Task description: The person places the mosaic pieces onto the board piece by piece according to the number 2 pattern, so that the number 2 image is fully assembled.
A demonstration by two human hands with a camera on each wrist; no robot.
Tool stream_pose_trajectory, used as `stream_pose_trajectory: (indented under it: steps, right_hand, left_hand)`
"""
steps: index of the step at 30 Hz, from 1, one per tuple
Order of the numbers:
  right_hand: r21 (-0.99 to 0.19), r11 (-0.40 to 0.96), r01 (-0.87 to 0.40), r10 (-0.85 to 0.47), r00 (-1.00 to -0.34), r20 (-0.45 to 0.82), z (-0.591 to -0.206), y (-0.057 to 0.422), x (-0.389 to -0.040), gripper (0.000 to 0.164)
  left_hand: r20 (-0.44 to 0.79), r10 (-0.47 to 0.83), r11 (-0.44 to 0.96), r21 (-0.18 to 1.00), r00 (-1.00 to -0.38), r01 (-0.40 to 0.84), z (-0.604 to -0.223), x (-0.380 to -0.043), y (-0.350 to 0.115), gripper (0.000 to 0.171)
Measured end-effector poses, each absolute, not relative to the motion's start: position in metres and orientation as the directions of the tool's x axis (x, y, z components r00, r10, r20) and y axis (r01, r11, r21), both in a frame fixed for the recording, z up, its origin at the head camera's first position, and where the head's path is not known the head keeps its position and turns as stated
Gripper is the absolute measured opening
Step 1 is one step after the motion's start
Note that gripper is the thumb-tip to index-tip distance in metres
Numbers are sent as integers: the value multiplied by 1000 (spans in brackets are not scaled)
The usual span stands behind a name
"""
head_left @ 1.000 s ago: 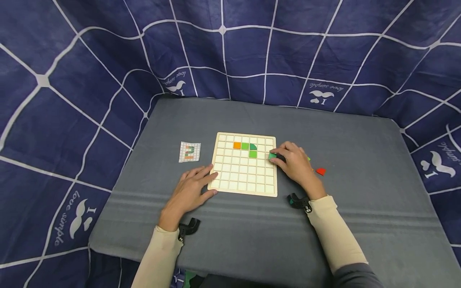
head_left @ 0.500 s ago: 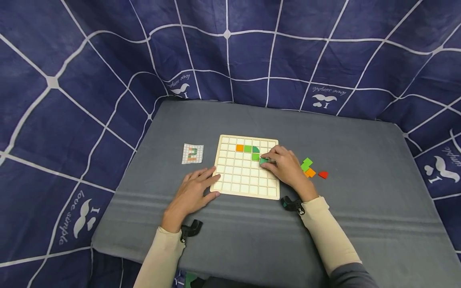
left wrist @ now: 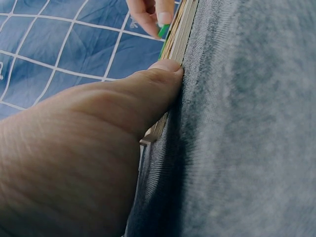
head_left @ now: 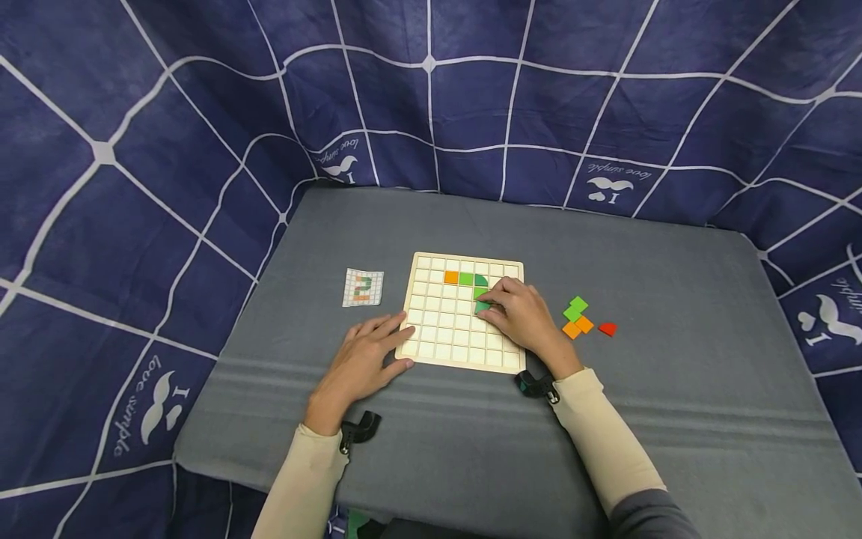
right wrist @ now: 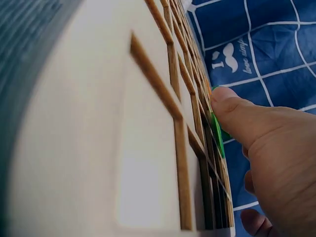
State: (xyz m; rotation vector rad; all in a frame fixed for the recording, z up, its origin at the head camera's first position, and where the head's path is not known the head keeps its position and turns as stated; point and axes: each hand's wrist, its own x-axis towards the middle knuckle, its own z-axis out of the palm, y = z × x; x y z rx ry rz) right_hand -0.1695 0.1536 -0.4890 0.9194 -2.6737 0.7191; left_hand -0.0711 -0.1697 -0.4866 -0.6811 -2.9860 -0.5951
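The right hand (head_left: 527,317) pinches a teal piece (head_left: 481,307) between thumb and fingers.

On the blue curtain (head_left: 471,105), "I", a heart (head_left: 596,196), a moustache (head_left: 610,184) and "love simple" repeat: 2 prints upside down at the back, 1 sideways at left, 1 cut off at right. The card (head_left: 364,287) bears a small figure resembling a 2.

PLACE: curtained-off workspace | blue gridded drapes (head_left: 471,101) on three sides | grey-covered table (head_left: 465,427)
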Motion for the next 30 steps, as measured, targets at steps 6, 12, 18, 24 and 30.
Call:
stream_pose_trajectory:
  steps: [6, 12, 18, 24, 30]
  right_hand:
    - [-387, 705, -595, -509, -803, 308, -488, 152, -169, 24]
    - [-419, 706, -570, -495, -821, 283, -488, 151, -169, 23]
    - [-478, 691, -542, -485, -838, 249, -488, 150, -171, 26]
    - [-521, 676, -521, -477, -848, 230, -489, 150, -171, 28]
    - [-528, 675, -515, -468, -853, 233, -491, 150, -170, 29]
  left_hand:
    - [103, 412, 832, 362, -905, 420, -486, -72, -168, 60]
    - [100, 406, 833, 368, -908, 413, -486, -71, -169, 60]
    - [94, 403, 837, 365, -910, 409, -486, -71, -169, 60]
    - [98, 406, 836, 362, -909, 412, -485, -71, -169, 60]
    - [107, 406, 834, 361, -907, 416, -485, -71, -169, 60]
